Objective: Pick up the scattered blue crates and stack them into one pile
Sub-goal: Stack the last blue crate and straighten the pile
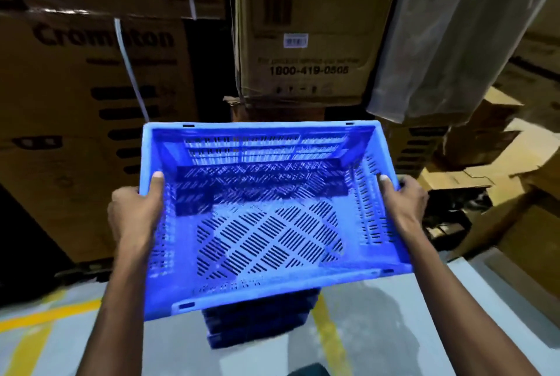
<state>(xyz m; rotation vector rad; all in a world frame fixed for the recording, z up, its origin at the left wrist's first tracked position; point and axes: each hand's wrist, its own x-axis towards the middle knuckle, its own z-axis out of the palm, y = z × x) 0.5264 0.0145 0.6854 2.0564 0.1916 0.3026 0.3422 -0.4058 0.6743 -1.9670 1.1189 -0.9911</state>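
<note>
Head view: your left hand and right hand each grip a side wall of 1 crate, thumbs hooked over the rim, carrying it above the pile. You're mid-stacking, probably; next, square it up and lower.

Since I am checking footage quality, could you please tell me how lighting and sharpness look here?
Head view: dim warehouse, brown cardboard boxes softly blurred; wide-angle bending at edges; the blue slotted plastic crate brightly lit, its far half shadowed; pale glare on grey floor.
</note>
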